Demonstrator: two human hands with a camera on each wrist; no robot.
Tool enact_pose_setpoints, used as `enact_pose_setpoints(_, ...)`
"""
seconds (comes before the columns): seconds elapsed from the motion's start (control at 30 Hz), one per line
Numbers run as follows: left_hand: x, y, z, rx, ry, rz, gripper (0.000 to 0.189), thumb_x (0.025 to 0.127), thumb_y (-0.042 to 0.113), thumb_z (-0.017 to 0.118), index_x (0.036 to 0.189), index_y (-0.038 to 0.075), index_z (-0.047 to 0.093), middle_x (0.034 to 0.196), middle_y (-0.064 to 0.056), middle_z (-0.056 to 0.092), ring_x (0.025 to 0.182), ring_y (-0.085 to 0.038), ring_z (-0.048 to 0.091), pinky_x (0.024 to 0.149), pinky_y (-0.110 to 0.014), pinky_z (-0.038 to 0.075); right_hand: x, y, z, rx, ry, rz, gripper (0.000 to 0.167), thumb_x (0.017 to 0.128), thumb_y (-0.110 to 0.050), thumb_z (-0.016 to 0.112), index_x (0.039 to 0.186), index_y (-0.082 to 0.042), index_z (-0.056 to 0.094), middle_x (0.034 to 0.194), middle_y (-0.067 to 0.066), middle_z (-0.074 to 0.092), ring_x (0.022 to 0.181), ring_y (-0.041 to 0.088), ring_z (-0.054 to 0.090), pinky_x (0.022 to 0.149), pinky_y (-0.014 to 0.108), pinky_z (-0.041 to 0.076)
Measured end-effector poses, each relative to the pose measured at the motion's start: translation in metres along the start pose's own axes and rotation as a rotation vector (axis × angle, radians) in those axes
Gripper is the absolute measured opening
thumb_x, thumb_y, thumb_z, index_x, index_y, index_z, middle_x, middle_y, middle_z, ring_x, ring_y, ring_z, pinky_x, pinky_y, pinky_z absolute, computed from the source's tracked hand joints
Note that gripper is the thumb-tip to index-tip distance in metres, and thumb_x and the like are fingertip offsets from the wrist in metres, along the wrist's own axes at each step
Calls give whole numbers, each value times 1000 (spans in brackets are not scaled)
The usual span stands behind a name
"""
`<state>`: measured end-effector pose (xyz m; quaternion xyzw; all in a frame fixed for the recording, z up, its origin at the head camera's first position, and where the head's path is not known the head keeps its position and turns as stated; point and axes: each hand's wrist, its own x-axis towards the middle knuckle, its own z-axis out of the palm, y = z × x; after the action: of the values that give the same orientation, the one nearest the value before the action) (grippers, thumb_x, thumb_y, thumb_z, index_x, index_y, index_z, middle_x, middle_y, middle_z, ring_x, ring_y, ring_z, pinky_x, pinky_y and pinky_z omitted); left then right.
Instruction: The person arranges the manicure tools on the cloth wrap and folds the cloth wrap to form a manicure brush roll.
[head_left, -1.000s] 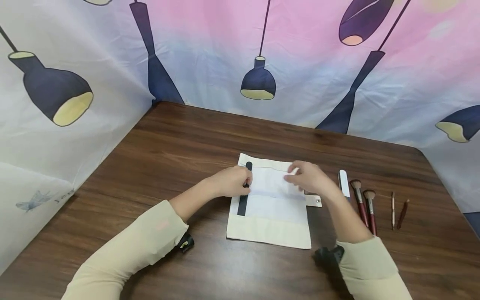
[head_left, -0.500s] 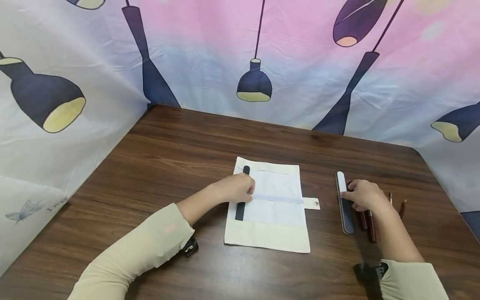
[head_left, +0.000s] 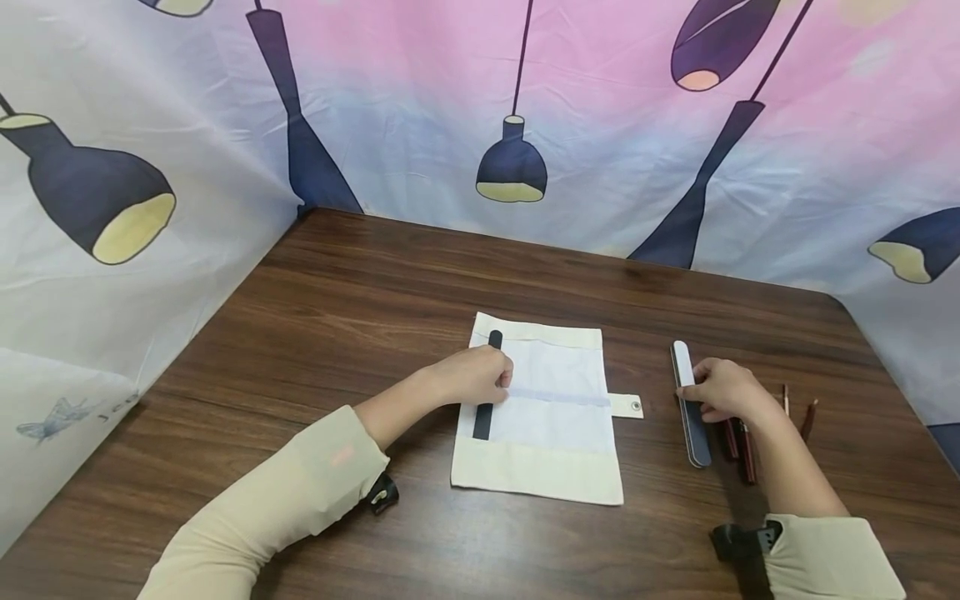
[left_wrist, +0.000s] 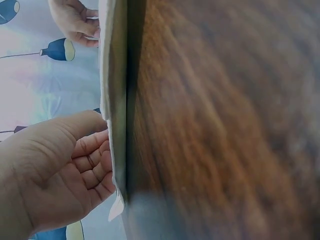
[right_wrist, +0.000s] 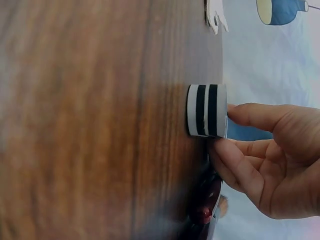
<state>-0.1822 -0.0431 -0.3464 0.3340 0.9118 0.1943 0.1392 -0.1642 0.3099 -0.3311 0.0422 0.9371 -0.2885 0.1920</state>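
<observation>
An unfolded cream cloth pouch (head_left: 555, 467) lies flat, with a black nail file (head_left: 483, 421) along its left side, its lower end in the bottom pocket. My left hand (head_left: 472, 377) holds that file about midway, fingers curled. In the left wrist view my left hand (left_wrist: 65, 175) has its thumb and fingertips at the pouch edge (left_wrist: 115, 90), which hides the file. Farther right, my right hand (head_left: 727, 390) pinches a white-and-dark-grey nail file (head_left: 697, 437) lying on the table. Its end (right_wrist: 207, 111) shows black and white layers between thumb and fingers in the right wrist view.
Two makeup brushes (head_left: 747, 462) with dark red handles lie partly under my right hand. Beyond them are two thin sticks, one pale (head_left: 785, 398) and one reddish (head_left: 808, 418). A snap tab (head_left: 627, 406) sticks out from the pouch's right edge. A lamp-print cloth (head_left: 420, 125) hangs behind the wooden table (head_left: 360, 308).
My right hand has gone from above the pouch's upper right over to the white-and-grey nail file and taken hold of it. My left hand stays on the black nail file.
</observation>
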Motion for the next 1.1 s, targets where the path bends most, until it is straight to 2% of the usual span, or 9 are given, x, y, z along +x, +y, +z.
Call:
enact_pose_setpoints(0.23,-2,-2,1,14,22,11,8,82,7,63,75,10,59,63,3,53,57,-11,47,55,-23,37,0,-3,0,7,-6,-4,44,86,-12,62,113,16,41,82,20,53,69,21,58,57,31,53)
enact_pose_setpoints(0.43,-2,-3,2,30,40,35,10,81,6,62,73,11,59,62,4,52,57,-11,46,55,-23,37,1,-12,-2,9,30,-38,50,86,-13,60,119,18,37,84,21,54,67,20,60,57,31,53)
enact_pose_setpoints(0.53,-2,-3,2,32,46,44,10,81,6,62,72,11,58,61,4,52,57,-11,46,55,-23,37,1,-20,-4,14,59,-46,54,87,-17,59,122,17,35,90,25,54,67,19,61,59,33,53)
enact_pose_setpoints(0.63,-2,-4,3,33,47,53,11,81,6,61,72,11,58,61,4,51,57,-10,46,54,-22,36,3,-29,-5,24,104,-47,57,89,-20,57,125,16,33,105,31,50,68,21,64,62,34,53)
enact_pose_setpoints(0.77,-2,-4,3,32,50,66,12,80,5,61,71,11,57,61,4,50,56,-10,45,53,-21,36,5,-42,-4,95,201,-64,55,89,-21,56,126,13,33,117,32,44,71,21,65,65,35,53)
enact_pose_setpoints(0.9,-2,-4,3,27,56,73,12,80,4,60,70,11,57,60,5,49,55,-9,44,53,-21,35,9,-59,-2,216,297,-97,53,88,-19,56,127,10,34,117,28,47,72,18,61,66,34,53)
enact_pose_setpoints(1.1,-4,-4,2,18,65,78,13,79,4,60,70,12,57,60,5,49,55,-10,45,53,-22,35,15,-89,2,377,354,-147,55,90,-21,58,130,5,31,112,22,52,65,10,58,65,32,53)
